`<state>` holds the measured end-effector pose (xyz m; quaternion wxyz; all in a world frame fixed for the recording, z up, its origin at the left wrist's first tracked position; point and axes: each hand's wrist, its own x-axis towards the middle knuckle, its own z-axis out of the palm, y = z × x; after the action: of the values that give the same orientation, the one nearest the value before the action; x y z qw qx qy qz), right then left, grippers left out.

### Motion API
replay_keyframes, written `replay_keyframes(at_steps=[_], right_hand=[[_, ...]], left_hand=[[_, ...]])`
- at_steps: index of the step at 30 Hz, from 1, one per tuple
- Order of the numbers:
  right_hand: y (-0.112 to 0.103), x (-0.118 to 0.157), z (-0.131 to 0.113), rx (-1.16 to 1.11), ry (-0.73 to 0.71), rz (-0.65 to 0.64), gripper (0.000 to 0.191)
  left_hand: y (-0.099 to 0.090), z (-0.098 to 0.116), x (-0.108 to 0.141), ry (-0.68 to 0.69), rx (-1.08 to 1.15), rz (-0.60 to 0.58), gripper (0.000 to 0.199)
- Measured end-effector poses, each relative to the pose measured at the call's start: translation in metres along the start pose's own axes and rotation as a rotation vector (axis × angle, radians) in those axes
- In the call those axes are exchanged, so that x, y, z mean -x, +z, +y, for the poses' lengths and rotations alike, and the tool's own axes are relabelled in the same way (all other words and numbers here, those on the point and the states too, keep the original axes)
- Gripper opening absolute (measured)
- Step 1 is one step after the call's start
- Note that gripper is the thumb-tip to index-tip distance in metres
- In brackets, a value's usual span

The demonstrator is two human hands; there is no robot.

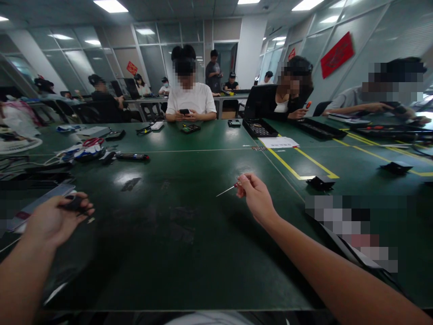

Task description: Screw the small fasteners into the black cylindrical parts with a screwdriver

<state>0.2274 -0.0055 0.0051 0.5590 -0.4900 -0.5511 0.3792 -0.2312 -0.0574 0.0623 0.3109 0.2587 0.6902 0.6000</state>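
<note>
My right hand (254, 195) is closed around the red handle of a screwdriver (226, 191), whose thin metal shaft points to the left and down above the green table (142, 253). At the left, my left hand (56, 219) has its fingers curled around a small black object (72, 203); what it is cannot be made out. A tiny pale piece (90, 220) shows just below the fingertips of that hand. Both hands are apart from each other, over the table.
Red-handled scissors (93, 141), cables and a dark pen-shaped tool (131, 156) lie at the back left. Black trays (260, 128), a white paper (278, 142) and small black parts (320, 183) are at the back right. People sit across the table.
</note>
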Motion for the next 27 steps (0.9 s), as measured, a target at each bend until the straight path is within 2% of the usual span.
replay_keyframes(at_steps=[1,2,5,11,13,15,18,22,25,27], right_hand=[[0.000,0.000,0.000,0.001,-0.003,-0.006,0.031],[0.000,0.000,-0.001,0.000,-0.005,-0.010,0.031],[0.001,0.000,-0.001,0.004,-0.010,-0.016,0.030],[-0.001,-0.001,0.002,0.006,-0.011,0.023,0.029],[-0.001,-0.001,0.002,-0.001,0.000,0.043,0.028],[-0.001,-0.001,0.001,-0.007,0.006,0.051,0.027],[-0.001,0.000,-0.001,0.019,-0.012,0.047,0.027],[-0.001,0.003,-0.002,0.054,-0.046,0.025,0.033],[-0.001,0.005,-0.003,0.021,-0.087,0.023,0.031],[0.000,0.007,-0.003,-0.025,-0.119,0.015,0.027]], left_hand=[[0.015,0.002,0.005,-0.090,0.071,-0.079,0.017],[0.031,0.004,0.009,-0.124,0.101,-0.135,0.018],[0.082,0.005,0.022,-0.112,0.156,-0.376,0.016],[0.183,-0.003,0.057,-0.003,0.200,-0.696,0.013],[0.210,-0.013,0.069,0.047,0.182,-0.749,0.015],[0.230,-0.026,0.078,0.166,0.128,-0.801,0.016],[0.245,-0.047,0.087,0.407,-0.059,-0.891,0.016],[0.243,-0.061,0.094,0.586,-0.320,-0.997,0.019],[0.239,-0.063,0.099,0.649,-0.417,-0.943,0.033],[0.239,-0.064,0.101,0.653,-0.437,-0.895,0.032]])
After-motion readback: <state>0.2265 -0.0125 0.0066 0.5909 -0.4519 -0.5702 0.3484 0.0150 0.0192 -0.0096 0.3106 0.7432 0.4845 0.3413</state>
